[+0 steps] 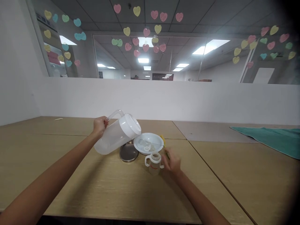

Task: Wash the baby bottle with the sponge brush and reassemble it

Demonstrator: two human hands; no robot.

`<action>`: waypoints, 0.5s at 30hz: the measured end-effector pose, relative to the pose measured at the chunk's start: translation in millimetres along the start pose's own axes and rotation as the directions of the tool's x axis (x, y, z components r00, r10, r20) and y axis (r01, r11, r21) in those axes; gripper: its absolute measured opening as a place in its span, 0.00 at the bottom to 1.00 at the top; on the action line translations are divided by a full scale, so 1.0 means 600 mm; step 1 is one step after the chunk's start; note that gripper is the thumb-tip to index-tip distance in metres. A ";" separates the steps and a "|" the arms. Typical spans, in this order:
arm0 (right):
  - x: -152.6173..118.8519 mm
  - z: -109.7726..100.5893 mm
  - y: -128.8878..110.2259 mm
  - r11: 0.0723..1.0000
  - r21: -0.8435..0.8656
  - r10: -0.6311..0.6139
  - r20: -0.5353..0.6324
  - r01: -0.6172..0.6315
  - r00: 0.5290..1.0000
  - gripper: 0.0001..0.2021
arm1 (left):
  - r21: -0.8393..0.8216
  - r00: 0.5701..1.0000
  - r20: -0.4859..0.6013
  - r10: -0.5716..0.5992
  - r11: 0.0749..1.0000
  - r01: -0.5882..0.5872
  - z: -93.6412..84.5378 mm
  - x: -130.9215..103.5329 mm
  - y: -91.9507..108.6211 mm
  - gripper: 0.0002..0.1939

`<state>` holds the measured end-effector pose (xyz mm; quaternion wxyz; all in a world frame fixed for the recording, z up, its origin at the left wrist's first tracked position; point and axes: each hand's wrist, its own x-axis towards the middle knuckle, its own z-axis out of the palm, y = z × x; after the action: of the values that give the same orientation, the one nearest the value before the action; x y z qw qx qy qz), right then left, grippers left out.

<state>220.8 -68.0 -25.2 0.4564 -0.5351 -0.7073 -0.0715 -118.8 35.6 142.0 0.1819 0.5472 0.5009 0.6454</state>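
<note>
My left hand (100,125) is closed around the handle of a translucent plastic pitcher (112,137) with a white lid. The pitcher is held tilted, its lid end down to the right, beside a white bowl (160,146). Clear and white pieces (147,146) lie in the bowl. In front of the bowl stands an uncovered clear baby cup (154,167) with two white handles and red print. My right hand (172,160), slightly blurred, is closed beside the cup's right handle on a slim tool with a yellow end (163,139); its kind is unclear.
A round metal tray (128,153) lies under the pitcher, left of the bowl. A green cloth (274,139) spreads over the right of the wooden table (112,190). A small pale piece (58,119) rests at the back left. Behind rises a white wall (150,97) with windows above.
</note>
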 end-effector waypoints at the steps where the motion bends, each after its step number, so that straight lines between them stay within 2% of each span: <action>1: -0.011 0.009 -0.008 0.996 0.027 -0.085 0.052 0.084 0.995 0.22 | -0.048 1.000 0.015 -0.023 0.999 0.024 0.003 -0.003 0.004 0.04; 3: -0.022 0.027 -0.022 0.991 0.075 -0.117 0.070 0.112 0.991 0.21 | -0.128 0.998 0.054 -0.043 0.990 0.050 0.011 -0.010 0.013 0.04; 6: -0.017 0.044 -0.034 0.977 0.163 -0.140 0.003 0.137 0.990 0.18 | -0.220 0.991 0.130 -0.034 0.974 0.062 0.024 -0.025 0.028 0.03; 10: -0.007 0.047 -0.034 0.956 0.210 -0.197 -0.066 0.207 0.978 0.17 | -0.283 0.976 0.219 0.007 0.957 0.056 0.037 -0.044 0.043 0.03; 15: -0.010 0.045 -0.028 0.960 0.202 -0.191 -0.030 0.193 0.981 0.17 | -0.288 0.958 0.285 0.034 0.956 0.052 0.049 -0.060 0.050 0.03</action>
<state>191.9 -63.4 -38.6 0.5035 -0.4140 -0.7570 -0.0453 -71.1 7.8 145.6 0.3342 0.5998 0.3709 0.6253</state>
